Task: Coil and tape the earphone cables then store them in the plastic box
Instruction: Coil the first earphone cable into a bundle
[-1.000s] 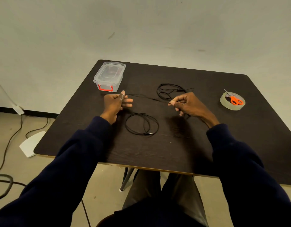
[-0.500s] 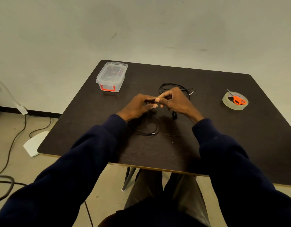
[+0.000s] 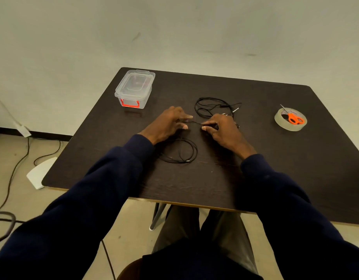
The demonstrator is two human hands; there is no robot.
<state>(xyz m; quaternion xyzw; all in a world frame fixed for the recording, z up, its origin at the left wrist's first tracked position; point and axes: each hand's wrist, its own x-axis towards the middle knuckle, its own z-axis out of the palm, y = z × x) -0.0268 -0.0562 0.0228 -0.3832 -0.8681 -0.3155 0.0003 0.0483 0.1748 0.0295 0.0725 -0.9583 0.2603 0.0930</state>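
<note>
Both hands are down at the middle of the counter [image 3: 275,168], a little way apart. The left hand [image 3: 168,123] and right hand [image 3: 223,128] each pinch the same earphone cable [image 3: 195,122], so a short strand runs nearly straight between the fingertips. My guess is that's to straighten it and feed it into a loop. The rest of that cable trails off into a loose tangle [image 3: 212,106] just above the right hand.

A second cable, the coiled cable [image 3: 179,151], lies flat below the left wrist. I can't spot any tape on it, but it's too thin and dark to be sure.

The plastic box [image 3: 134,88] sits at the upper left of the counter with its lid on, well clear of the work. The tape roll [image 3: 285,127] is parked far right with orange scissors [image 3: 295,119] resting on it, handy for later.

The earbuds and plug ends are hard to pick out, and the right palm hides part of the cable.
</note>
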